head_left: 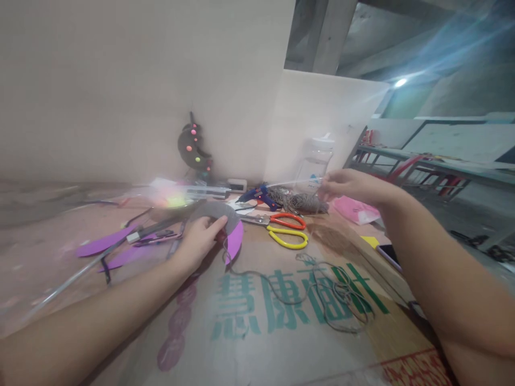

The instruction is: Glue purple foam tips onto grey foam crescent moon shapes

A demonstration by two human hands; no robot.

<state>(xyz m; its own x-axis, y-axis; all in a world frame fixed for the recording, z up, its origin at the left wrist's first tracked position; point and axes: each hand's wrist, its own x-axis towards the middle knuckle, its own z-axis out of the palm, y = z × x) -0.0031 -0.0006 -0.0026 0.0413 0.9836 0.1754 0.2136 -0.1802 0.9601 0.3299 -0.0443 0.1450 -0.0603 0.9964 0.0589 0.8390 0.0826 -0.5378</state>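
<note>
My left hand (201, 236) is closed on a purple paper crescent (234, 241), partly wrapped in grey yarn (217, 210). From its lower tip a loose strand of yarn (281, 300) runs right into a tangle on the cardboard. My right hand (341, 185) is raised at the right, fingertips pinched at the end of a thin, pale glue stick (295, 183). That stick, blurred, reaches left to the back of a blue glue gun (259, 195). Scissors (281, 228) with one orange and one yellow handle lie between the hands.
A dark decorated crescent (191, 145) stands against the wall. A clear bottle (319, 155) and grey yarn skeins (303, 202) are at the back. Purple paper pieces (107, 241) and clear sticks (76, 279) lie left; a pink packet (356, 210) and a phone (389, 254) lie right.
</note>
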